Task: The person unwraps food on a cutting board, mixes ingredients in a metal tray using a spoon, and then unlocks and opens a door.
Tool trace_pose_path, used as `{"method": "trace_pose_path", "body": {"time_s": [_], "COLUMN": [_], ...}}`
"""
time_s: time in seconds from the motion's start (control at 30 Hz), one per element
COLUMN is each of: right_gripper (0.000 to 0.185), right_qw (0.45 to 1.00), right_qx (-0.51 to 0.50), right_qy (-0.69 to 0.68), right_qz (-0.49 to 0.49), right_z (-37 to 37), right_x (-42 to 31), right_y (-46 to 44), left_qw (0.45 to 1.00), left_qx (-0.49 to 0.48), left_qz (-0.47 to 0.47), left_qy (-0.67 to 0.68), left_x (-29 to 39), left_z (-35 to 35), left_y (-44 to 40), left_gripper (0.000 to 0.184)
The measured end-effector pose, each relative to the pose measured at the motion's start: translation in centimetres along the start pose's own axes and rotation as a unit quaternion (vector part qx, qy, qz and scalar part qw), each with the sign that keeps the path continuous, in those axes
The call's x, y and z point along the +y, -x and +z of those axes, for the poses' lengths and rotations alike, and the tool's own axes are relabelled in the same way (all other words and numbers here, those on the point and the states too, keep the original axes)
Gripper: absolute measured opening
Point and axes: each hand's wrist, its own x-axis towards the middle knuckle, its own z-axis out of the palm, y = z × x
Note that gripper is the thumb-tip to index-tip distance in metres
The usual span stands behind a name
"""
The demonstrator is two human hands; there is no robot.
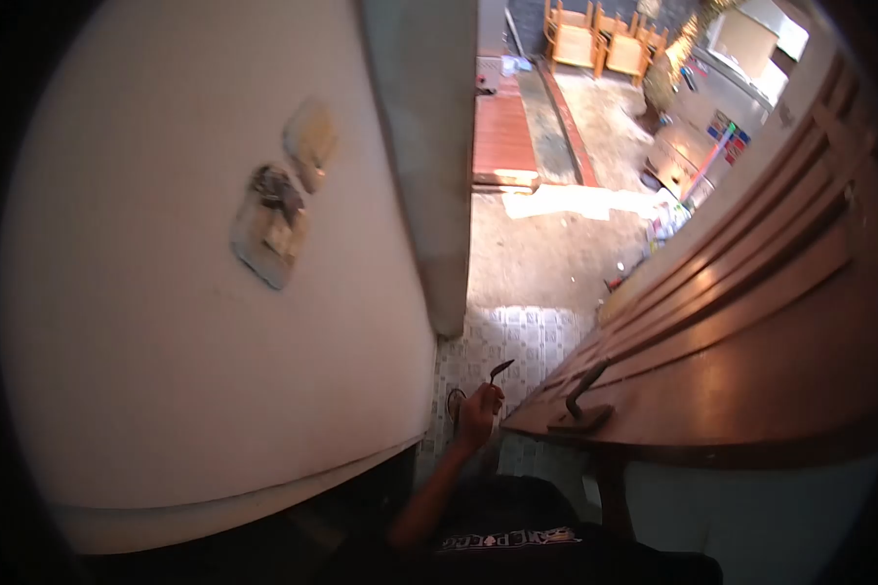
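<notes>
My left hand is closed around the handle of a small trowel. Its dark, leaf-shaped blade points up and forward, away from my body. The hand is over the patterned floor, between the white wall and the edge of the wooden door. On the door, just right of the hand, sits a dark lever handle; the hand appears apart from it. What looks like my right arm runs down beneath the door's lower edge, and my right hand is hidden.
Two rough patches, one grey and crumbly, mark the wall. A doorway post stands ahead. Beyond lie a concrete floor, a reddish raised slab, wooden chairs and a cardboard box among clutter on the right.
</notes>
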Motion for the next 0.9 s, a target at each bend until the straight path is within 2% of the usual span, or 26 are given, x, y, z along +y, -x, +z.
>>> {"method": "trace_pose_path", "body": {"time_s": [0.03,0.1,0.17,0.2,0.27,0.3,0.37,0.4,0.47,0.5,0.53,0.57,0.67,0.77,0.8,0.87,0.9], "right_gripper": [0.04,0.036,0.045,0.045,0.049,0.049,0.049,0.049,0.048,0.048,0.046,0.044,0.045,0.047,0.047,0.047,0.047], "right_qw": [0.999,0.988,0.958,0.957,0.961,0.961,0.968,0.968,0.973,0.973,0.973,0.973,0.969,0.964,0.964,0.954,0.955], "right_qx": [0.006,0.135,0.25,0.255,0.198,0.202,0.05,0.052,-0.028,-0.03,-0.023,-0.021,-0.035,-0.067,-0.072,-0.063,-0.067], "right_qy": [-0.014,-0.068,-0.142,-0.142,-0.152,-0.147,-0.204,-0.2,-0.113,-0.11,-0.134,-0.158,-0.18,-0.236,-0.234,-0.278,-0.276], "right_qz": [0.041,0.038,0.009,0.013,-0.117,-0.12,-0.137,-0.142,-0.201,-0.203,-0.184,-0.164,-0.166,-0.106,-0.106,-0.087,-0.088], "right_z": [1.3,2.4,1.6,1.0,-0.3,-1.6,-3.3,-3.5,-3.0,-2.6,-2.2,-1.8,-1.0,-0.9,-0.8,-0.1,0.5], "right_x": [1.1,1.5,-3.3,-5.1,-6.9,-8.6,-11.4,-11.1,-10.7,-10.4,-10.2,-10.0,-10.1,-11.5,-11.9,-12.4,-12.0], "right_y": [0.8,2.5,4.2,4.3,4.0,3.5,2.8,2.6,1.4,0.9,0.6,0.7,-0.9,-1.9,-1.9,-2.4,-2.4], "left_qw": [1.0,0.999,0.999,0.999,0.999,0.999,0.999,0.998,0.999,1.0,1.0,1.0,0.998,0.991,0.991,0.984,0.984], "left_qx": [-0.004,-0.019,-0.032,-0.038,-0.04,-0.042,-0.017,0.024,0.015,0.006,0.008,0.013,-0.023,-0.065,-0.061,-0.132,-0.128], "left_qz": [-0.018,-0.037,-0.01,-0.008,-0.034,-0.03,0.017,0.027,0.01,-0.017,0.013,0.005,0.019,-0.029,-0.032,-0.067,-0.068], "left_qy": [-0.006,-0.02,-0.014,-0.015,0.012,0.017,0.034,0.046,0.038,0.022,0.019,0.021,0.059,0.116,0.119,0.102,0.105], "left_x": [0.2,0.0,-1.1,-0.7,0.5,0.4,-0.2,0.2,0.3,0.2,-0.4,-0.8,-1.4,-1.1,-1.3,-1.3,-1.1], "left_z": [-0.2,0.2,0.6,1.0,2.8,3.9,5.6,5.9,5.2,4.6,4.4,4.1,3.3,2.9,2.7,2.2,2.0], "left_y": [0.4,1.3,1.5,1.5,0.7,0.1,-0.9,-1.4,-2.9,-3.2,-4.0,-4.2,-5.0,-5.2,-5.3,-5.7,-6.0], "left_gripper": [0.03,0.03,0.032,0.032,0.033,0.033,0.034,0.036,0.035,0.034,0.033,0.033,0.034,0.033,0.033,0.033,0.033]}}
